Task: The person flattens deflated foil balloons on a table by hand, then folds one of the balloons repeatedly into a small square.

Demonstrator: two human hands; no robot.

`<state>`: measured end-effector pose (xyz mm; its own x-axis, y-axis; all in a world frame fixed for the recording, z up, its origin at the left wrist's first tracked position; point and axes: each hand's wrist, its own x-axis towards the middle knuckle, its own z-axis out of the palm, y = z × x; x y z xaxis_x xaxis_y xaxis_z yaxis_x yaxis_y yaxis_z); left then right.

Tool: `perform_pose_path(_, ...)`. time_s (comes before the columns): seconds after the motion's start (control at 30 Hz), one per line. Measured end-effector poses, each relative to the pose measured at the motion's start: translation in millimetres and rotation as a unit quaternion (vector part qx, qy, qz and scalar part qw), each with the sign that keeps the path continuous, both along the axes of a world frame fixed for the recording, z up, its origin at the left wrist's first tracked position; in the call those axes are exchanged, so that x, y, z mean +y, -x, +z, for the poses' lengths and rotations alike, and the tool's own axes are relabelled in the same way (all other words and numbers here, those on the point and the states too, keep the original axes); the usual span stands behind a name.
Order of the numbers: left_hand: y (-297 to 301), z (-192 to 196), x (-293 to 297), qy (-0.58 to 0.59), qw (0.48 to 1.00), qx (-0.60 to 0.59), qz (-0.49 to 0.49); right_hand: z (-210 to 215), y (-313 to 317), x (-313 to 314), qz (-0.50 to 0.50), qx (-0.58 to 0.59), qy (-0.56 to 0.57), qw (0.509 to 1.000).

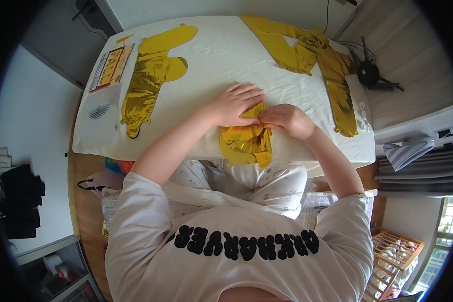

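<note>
A crumpled gold foil balloon (244,145) lies at the near edge of the table, its lower part hanging over toward my lap. My left hand (234,105) rests on its upper part with fingers stretched out flat, the thumb pointing toward my right hand. With closed fingers my right hand (289,121) pinches the foil at its right side; the exact spot between the fingertips is hidden. Farther off, a flat gold foil balloon (153,70) lies at the left, and more gold foil balloon pieces (332,65) spread across the far right.
A white cloth covers the table (211,55). A printed card (110,68) and a clear plastic sheet (105,108) lie along its left side. A black router (368,73) with cables stands at the right, near several small clear rings (363,116).
</note>
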<state>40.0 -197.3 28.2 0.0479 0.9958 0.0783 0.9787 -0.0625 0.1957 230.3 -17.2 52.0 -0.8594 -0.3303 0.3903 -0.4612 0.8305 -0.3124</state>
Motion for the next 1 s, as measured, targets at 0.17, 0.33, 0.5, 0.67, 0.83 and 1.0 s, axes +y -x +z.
perform_pose_path(0.17, -1.0, -3.1, -1.7, -0.038, 0.999, -0.034, 0.015, 5.3, 2.0, -1.3, -0.010, -0.058, 0.069, 0.996)
perform_pose_path(0.33, -9.8, 1.5, -20.6, -0.189, 0.979, 0.070, 0.001, 10.2, 3.2, -6.1, -0.031, -0.094, 0.089, 0.991)
perform_pose_path(0.5, -40.3, 4.6, -55.0, -0.146, 0.982, -0.115, 0.038, 6.1, 2.4, -5.3, -0.062, -0.100, 0.097, 0.988)
perform_pose_path(0.67, -47.4, -4.1, -76.1, -0.060, 0.997, -0.018, 0.049, 8.9, 5.3, -8.2, -0.071, -0.116, 0.103, 0.985)
perform_pose_path(0.83, -49.0, 8.2, -73.4, 0.028, 0.997, -0.042, 0.054, 18.8, 4.5, -8.1, -0.053, -0.143, 0.106, 0.983)
perform_pose_path(1.0, -47.0, 5.4, -74.4, 0.011, 0.998, -0.026, 0.048, 23.6, 8.1, -12.3, -0.082, -0.163, 0.098, 0.978)
